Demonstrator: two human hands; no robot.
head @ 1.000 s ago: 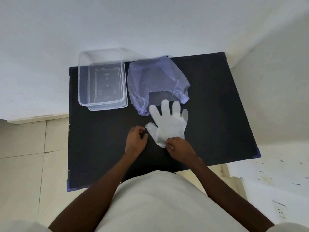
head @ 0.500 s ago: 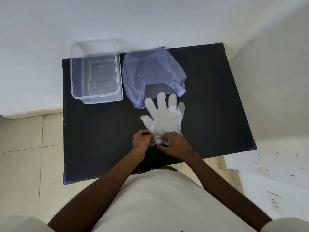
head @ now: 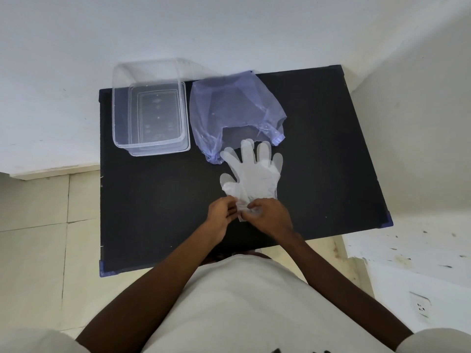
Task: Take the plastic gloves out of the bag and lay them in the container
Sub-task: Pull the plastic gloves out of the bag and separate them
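Thin clear plastic gloves (head: pixel 254 174) lie flat on the black table (head: pixel 153 212), fingers pointing away from me. My left hand (head: pixel 220 212) and my right hand (head: pixel 270 216) both pinch the cuff end of the gloves at the near side. A crumpled bluish plastic bag (head: pixel 234 110) lies just beyond the glove fingertips, touching them. The clear rectangular container (head: pixel 150 110) stands at the table's far left, left of the bag, with nothing inside.
The table stands against a white wall (head: pixel 229 34) at the back. Tiled floor (head: pixel 38 225) lies to the left. A white surface and a wall socket (head: pixel 420 308) are at the right.
My left hand has moved right and joined my right hand at the glove cuff. The gloves stay flat in the same place on the table.
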